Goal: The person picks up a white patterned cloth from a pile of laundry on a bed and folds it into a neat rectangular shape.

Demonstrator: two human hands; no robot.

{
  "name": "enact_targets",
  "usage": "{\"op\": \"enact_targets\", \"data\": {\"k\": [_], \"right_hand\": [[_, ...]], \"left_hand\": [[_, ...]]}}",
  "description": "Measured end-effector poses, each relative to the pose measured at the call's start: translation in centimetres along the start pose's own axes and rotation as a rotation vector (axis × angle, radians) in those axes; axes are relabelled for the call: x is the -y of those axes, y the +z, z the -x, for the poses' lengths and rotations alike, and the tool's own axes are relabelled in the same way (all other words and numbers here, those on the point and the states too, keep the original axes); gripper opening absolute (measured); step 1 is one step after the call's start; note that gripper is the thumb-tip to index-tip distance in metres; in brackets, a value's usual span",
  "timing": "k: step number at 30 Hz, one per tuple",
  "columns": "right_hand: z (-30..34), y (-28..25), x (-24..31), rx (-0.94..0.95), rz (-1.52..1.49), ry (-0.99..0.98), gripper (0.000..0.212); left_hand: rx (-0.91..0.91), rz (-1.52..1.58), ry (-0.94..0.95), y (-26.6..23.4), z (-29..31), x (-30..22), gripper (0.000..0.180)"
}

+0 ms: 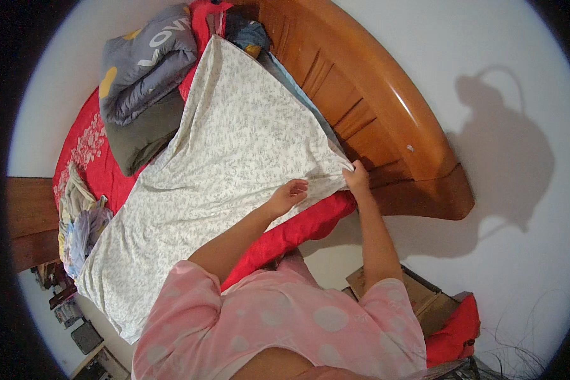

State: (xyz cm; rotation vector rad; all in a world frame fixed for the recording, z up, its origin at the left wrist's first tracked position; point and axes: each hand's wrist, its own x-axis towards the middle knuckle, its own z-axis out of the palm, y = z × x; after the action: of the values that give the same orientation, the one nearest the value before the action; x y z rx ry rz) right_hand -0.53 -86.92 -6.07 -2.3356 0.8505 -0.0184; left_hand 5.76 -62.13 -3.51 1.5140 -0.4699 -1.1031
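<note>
A white sheet with a small grey print lies spread across the bed, with loose folds running through it. At its near right corner my right hand is closed, pinching the gathered fabric beside the headboard. My left hand is over the sheet's near edge, its fingers loosely curled and a little apart, with nothing seen in them. Red bedding shows along the bed's near side, below the white sheet.
A curved wooden headboard stands along the right. A folded grey quilt rests on a dark olive folded piece at the far left. Crumpled clothes lie at the left edge. A cardboard box is at lower right.
</note>
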Motion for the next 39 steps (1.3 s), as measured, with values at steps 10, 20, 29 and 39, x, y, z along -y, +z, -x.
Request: {"op": "enact_targets", "data": {"k": [10,20,29,39], "right_hand": [[6.3,-2.6,10.4,0.749,-0.757,-0.093,0.016],[-8.6,1.1,18.0,0.626,-0.476,0.221,0.079],[-16.1,12.2,27.4,0.493,-0.256,0.233,0.076],[-17.5,21.9,31.1,0.71,-0.742,0.077,0.035]], "left_hand": [[-0.356,0.231,-0.142,0.2,-3.1,-3.2,0.047],[-0.165,-0.242,-0.091,-0.5,0.7,-3.1,0.046],[-0.163,0.104,-0.079,-1.3,9.6,-1.5,0.036],[-0.352,0.527,-0.152,-5.4,20.4,8.6,0.021]]}}
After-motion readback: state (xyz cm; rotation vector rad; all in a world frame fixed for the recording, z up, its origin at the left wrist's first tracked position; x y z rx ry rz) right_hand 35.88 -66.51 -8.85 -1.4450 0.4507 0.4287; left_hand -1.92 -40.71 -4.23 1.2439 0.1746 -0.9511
